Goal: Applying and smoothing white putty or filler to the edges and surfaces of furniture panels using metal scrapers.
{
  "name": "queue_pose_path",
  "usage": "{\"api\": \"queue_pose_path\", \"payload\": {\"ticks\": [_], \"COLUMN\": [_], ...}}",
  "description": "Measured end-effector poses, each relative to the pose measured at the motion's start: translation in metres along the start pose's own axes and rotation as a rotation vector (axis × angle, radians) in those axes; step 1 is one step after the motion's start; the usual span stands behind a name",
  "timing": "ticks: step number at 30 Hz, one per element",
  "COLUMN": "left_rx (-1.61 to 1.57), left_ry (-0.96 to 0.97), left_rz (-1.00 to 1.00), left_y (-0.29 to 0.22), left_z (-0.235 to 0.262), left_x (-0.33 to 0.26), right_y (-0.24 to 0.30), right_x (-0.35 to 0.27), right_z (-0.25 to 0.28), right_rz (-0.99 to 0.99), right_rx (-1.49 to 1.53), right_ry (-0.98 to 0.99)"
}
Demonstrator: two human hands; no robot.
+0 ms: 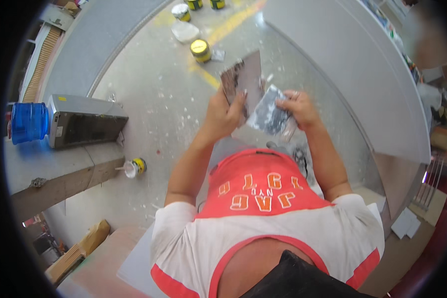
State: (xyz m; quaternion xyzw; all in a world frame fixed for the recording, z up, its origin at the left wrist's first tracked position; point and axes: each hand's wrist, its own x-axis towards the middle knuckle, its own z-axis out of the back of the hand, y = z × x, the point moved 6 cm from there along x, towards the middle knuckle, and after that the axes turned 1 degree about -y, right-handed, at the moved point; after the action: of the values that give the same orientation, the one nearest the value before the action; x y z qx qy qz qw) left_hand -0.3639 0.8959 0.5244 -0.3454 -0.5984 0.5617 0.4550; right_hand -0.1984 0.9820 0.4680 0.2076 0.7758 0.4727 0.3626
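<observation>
My left hand (219,115) is closed around a thin, flat brownish-grey sheet (252,74) held upright at an angle, with dark, ragged stains along its left part. I cannot tell whether it is a board or stiff paper. Close on its right, my right hand (303,108) pinches a shiny silver-grey piece, like a plastic packet or coated sheet (269,115), streaked with white and dark patches. My right thumb lies on its face. Both pieces are above my lap, their near edges almost meeting or overlapping slightly.
A yellow-and-black tin (200,50) stands on the spotted grey floor (164,99), with several similar tins beyond. Another tin (134,168) with a stick lies left. A dispenser (87,121) with a blue water bottle (30,122) is at far left. A large grey panel (352,64) curves along the right.
</observation>
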Motion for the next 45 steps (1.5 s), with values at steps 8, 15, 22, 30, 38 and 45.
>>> {"api": "queue_pose_path", "payload": {"ticks": [8,15,22,30,38,45], "left_rx": [0.003,-0.188,0.222,-0.228,-0.234,-0.404], "left_ry": [-0.139,-0.502,-0.547,-0.544,-0.143,-0.064], "left_rz": [0.156,0.305,0.435,0.430,0.383,0.420], "left_y": [0.017,0.057,0.053,0.060,0.097,0.121], "left_z": [0.113,0.192,0.272,0.358,0.395,0.437], "left_x": [0.024,-0.004,0.035,0.141,0.247,0.333], "right_y": [0.002,-0.026,-0.023,0.044,0.054,0.076], "right_x": [0.098,0.196,0.294,0.407,0.488,0.548], "right_z": [-0.103,-0.182,-0.265,-0.318,-0.302,-0.311], "right_rz": [-0.093,-0.188,-0.192,-0.169,-0.303,-0.098], "right_rx": [0.206,-0.247,-0.332,-0.172,0.078,-0.076], "right_ry": [0.143,0.453,0.527,0.859,0.543,0.193]}}
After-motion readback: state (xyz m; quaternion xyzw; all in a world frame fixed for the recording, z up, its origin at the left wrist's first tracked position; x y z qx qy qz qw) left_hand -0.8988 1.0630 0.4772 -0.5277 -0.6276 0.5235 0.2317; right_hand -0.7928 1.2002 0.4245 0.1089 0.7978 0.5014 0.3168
